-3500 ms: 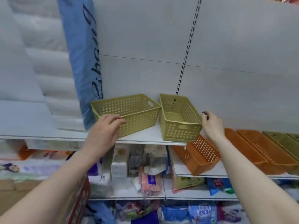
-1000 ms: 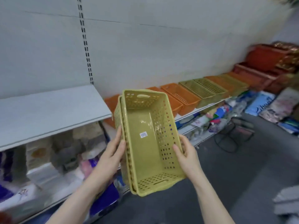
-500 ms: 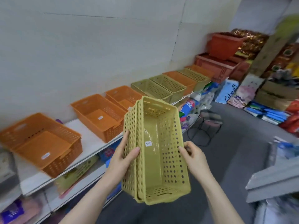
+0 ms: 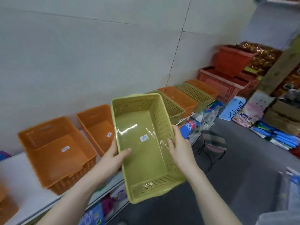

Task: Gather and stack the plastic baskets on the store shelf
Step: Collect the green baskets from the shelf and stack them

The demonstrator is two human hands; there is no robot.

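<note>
While I carry the load along the shelf [image 4: 19, 172], two orange baskets [image 4: 61, 153] sit at the left. My left hand [image 4: 113, 157] clamps the near-left wall of the green basket [image 4: 142, 153], thumb inside; my right hand [image 4: 179, 147] grips the right wall. Next, I judge, comes nesting it with the far green baskets [image 4: 172, 106].

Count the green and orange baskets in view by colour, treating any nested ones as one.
Green baskets: 3, one held, two on the shelf
Orange baskets: 5, all on the shelf
Total: 8
</note>
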